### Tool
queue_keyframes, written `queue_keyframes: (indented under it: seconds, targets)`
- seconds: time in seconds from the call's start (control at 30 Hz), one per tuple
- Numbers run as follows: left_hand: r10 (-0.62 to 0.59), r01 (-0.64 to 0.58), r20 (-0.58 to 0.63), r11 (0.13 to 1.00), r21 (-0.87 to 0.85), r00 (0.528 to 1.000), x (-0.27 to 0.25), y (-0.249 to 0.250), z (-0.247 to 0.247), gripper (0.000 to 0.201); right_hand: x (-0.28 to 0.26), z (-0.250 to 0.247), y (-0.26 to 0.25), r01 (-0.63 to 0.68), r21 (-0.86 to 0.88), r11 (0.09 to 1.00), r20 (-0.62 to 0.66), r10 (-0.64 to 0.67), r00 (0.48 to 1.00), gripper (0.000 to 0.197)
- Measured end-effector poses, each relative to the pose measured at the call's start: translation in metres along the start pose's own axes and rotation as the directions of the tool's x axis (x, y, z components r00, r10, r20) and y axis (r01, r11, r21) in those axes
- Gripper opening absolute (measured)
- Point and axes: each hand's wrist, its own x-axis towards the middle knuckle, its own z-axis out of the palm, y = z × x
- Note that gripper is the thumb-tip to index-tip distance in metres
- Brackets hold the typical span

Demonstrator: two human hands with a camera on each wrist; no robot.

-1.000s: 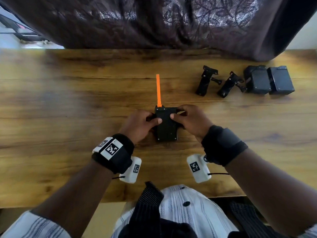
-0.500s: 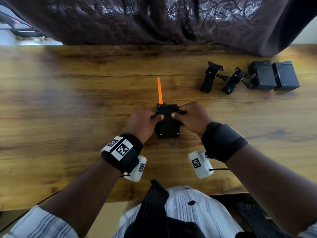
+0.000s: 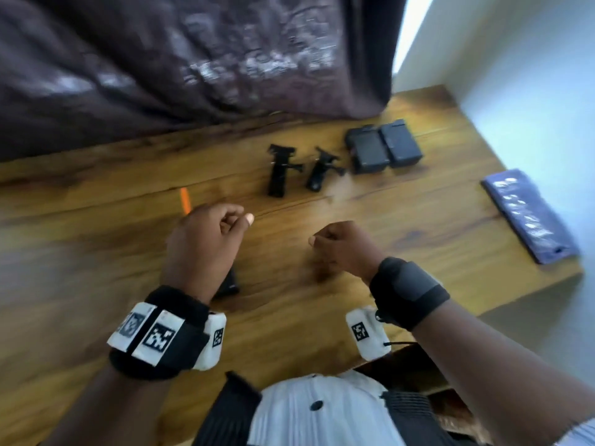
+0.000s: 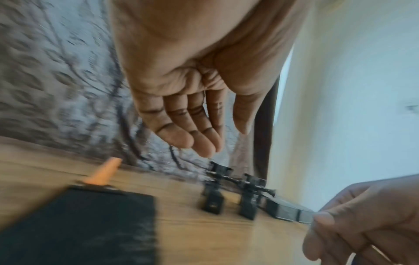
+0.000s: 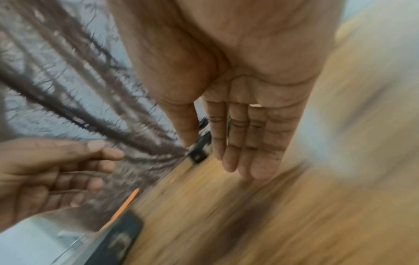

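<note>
Grips hover apart above table [image 3: 418,220]: L grip [image 3: 206,239] & R grip [image 3: 341,249] loosely curled, empty.

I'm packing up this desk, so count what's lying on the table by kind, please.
Black device with orange strip: 1
Black clamps: 2
Black boxes: 2
Blue packet: 1
Total: 6
</note>
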Motion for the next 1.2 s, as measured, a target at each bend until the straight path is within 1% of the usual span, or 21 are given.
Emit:
queue_keyframes:
  seconds: [0.07,0.17,0.23,0.27,0.33,0.37,0.43,0.5,0.57,0.73,0.8,0.87,0.97,1.03,1.13,1.17,1.2]
  targets:
    - [0.094,-0.091,0.081,0.995,-0.043,0.992,0.005,0.031,0.029,0.019,-0.004,-0.043,0.026,-0.021,-0.017,1.0,-0.097,0.019,0.995,0.023]
    - [0.22,-0.203,0.207,0.974,-0.097,0.953,0.01,0.072,0.078,0.017,-0.007,-0.111,0.07,-0.079,-0.153,0.985,-0.282,0.033,0.959,0.024]
    - [0.313,-0.296,0.29,0.95,-0.103,0.904,0.01,0.099,0.11,0.02,-0.009,-0.155,0.102,-0.142,-0.19,0.972,-0.411,0.052,0.91,0.028]
    - [0.354,-0.34,0.337,0.935,-0.102,0.872,0.01,0.114,0.125,0.022,-0.01,-0.179,0.12,-0.186,-0.204,0.961,-0.471,0.07,0.879,0.032]
    - [0.412,-0.41,0.414,0.907,-0.099,0.812,0.009,0.135,0.141,0.023,-0.01,-0.215,0.147,-0.29,-0.231,0.929,-0.562,0.116,0.819,0.039]
    - [0.439,-0.441,0.444,0.891,-0.106,0.781,0.01,0.145,0.15,0.024,-0.011,-0.234,0.161,-0.345,-0.242,0.907,-0.595,0.142,0.791,0.043]
    - [0.466,-0.473,0.481,0.873,-0.116,0.742,0.011,0.157,0.16,0.025,-0.008,-0.261,0.183,-0.436,-0.304,0.847,-0.624,0.168,0.763,0.05]
    - [0.466,-0.482,0.502,0.87,-0.109,0.728,0.012,0.16,0.164,0.025,-0.005,-0.277,0.193,-0.495,-0.337,0.801,-0.619,0.208,0.758,0.054]
    - [0.444,-0.47,0.511,0.879,-0.088,0.736,0.014,0.161,0.166,0.025,0.0,-0.286,0.201,-0.516,-0.358,0.778,-0.599,0.232,0.766,0.056]
    - [0.389,-0.418,0.502,0.907,-0.059,0.772,0.013,0.149,0.161,0.027,0.007,-0.288,0.211,-0.499,-0.452,0.739,-0.556,0.204,0.806,0.066]
    - [0.378,-0.406,0.503,0.912,-0.058,0.777,0.011,0.142,0.157,0.027,0.004,-0.283,0.209,-0.491,-0.479,0.728,-0.53,0.206,0.823,0.072]
    - [0.379,-0.407,0.506,0.911,-0.06,0.775,0.007,0.134,0.153,0.029,-0.001,-0.27,0.2,-0.473,-0.506,0.722,-0.498,0.204,0.843,0.073]
    - [0.367,-0.385,0.513,0.92,-0.077,0.776,0.002,0.124,0.144,0.032,-0.016,-0.233,0.177,-0.399,-0.558,0.728,-0.44,0.149,0.886,0.066]
    - [0.367,-0.389,0.509,0.919,-0.068,0.779,-0.003,0.116,0.134,0.038,-0.029,-0.199,0.157,-0.329,-0.609,0.722,-0.388,0.09,0.917,0.068]
    - [0.392,-0.45,0.494,0.893,-0.002,0.776,-0.007,0.107,0.12,0.058,-0.049,-0.148,0.125,-0.218,-0.66,0.719,-0.298,0.017,0.955,0.076]
    - [0.403,-0.48,0.502,0.877,0.027,0.765,-0.008,0.105,0.116,0.067,-0.056,-0.13,0.114,-0.178,-0.675,0.716,-0.258,-0.003,0.966,0.078]
    - [0.421,-0.525,0.522,0.849,0.061,0.742,-0.009,0.101,0.111,0.076,-0.063,-0.111,0.103,-0.136,-0.692,0.709,-0.215,-0.023,0.976,0.079]
